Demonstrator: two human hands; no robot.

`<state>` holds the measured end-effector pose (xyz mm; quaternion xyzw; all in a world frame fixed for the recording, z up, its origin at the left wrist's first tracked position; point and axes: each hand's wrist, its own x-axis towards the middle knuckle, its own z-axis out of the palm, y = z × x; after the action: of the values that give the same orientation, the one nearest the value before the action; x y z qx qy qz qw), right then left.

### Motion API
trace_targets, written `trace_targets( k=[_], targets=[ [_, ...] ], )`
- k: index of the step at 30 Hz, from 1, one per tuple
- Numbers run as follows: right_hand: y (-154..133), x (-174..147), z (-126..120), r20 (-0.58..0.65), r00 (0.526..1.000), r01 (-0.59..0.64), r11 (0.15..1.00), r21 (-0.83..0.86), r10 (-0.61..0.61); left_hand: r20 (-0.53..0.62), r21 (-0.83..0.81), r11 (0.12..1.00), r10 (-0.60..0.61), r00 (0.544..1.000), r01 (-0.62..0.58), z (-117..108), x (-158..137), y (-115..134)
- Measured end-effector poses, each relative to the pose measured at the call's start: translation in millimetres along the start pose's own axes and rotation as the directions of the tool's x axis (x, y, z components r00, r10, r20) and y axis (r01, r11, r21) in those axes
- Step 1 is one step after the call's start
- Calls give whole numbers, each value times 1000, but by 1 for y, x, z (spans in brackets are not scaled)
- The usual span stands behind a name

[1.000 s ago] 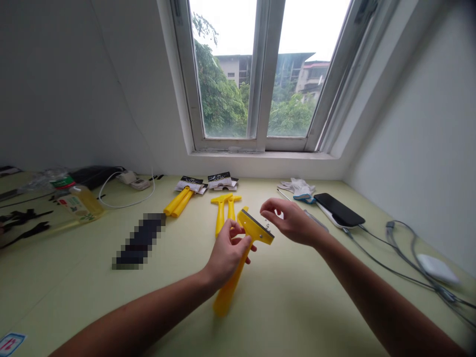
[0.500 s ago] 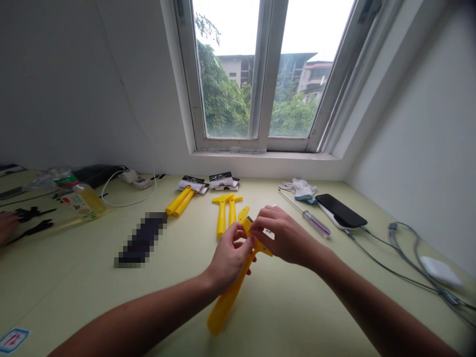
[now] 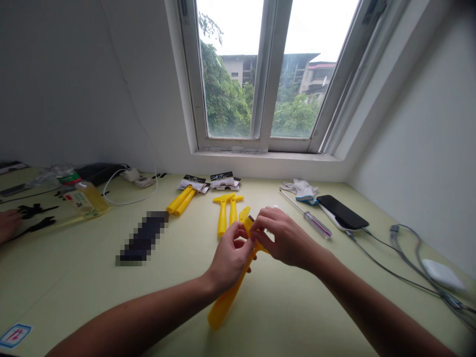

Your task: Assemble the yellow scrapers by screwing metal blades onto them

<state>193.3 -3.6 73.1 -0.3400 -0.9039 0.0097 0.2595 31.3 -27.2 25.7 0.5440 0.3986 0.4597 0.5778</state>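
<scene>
Pale green table (image 3: 290, 312) under one window (image 3: 266, 74). One yellow scraper (image 3: 228, 302), tilted, held over its near middle: left hand (image 3: 230, 255), fingers closed on the upper handle. Right hand (image 3: 282, 235) hides most of the head; cannot tell if those fingers grip. Just beyond: one yellow piece (image 3: 244, 214), two yellow T-shaped tools (image 3: 222, 218). Farther left, two yellow handles (image 3: 181, 201). Right: one screwdriver (image 3: 315, 224), one phone (image 3: 342, 212). Far left: one bottle (image 3: 87, 198), another person's hand (image 3: 8, 225).

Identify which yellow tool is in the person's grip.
The foremost yellow tool, held in the left grip, with the right grip at its head; the other yellow tools lie farther back.
</scene>
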Motion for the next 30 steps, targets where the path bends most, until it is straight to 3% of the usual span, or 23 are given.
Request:
trace_targets(
  k=[7,11,16,23,30],
  targets=[
    [3,-1,9,-51,999,0,999,-36,-2,-9,11,1000,-4,1000,4,1,1,1],
    [4,0,9,-87,993,-74,996,46,78,4,5,1000,-4,1000,4,0,2,-1],
    [6,0,5,-30,988,-138,950,279,152,12,-38,999,-3,1000,4,1,0,0],
    [6,1,2,51,962,-265,881,391,267,39,-35,999,3,999,-1,3,-1,4],
    [5,1,4,183,935,-353,749,560,303,70,-9,1000,25,997,-25,3,-2,-1]
  ],
)
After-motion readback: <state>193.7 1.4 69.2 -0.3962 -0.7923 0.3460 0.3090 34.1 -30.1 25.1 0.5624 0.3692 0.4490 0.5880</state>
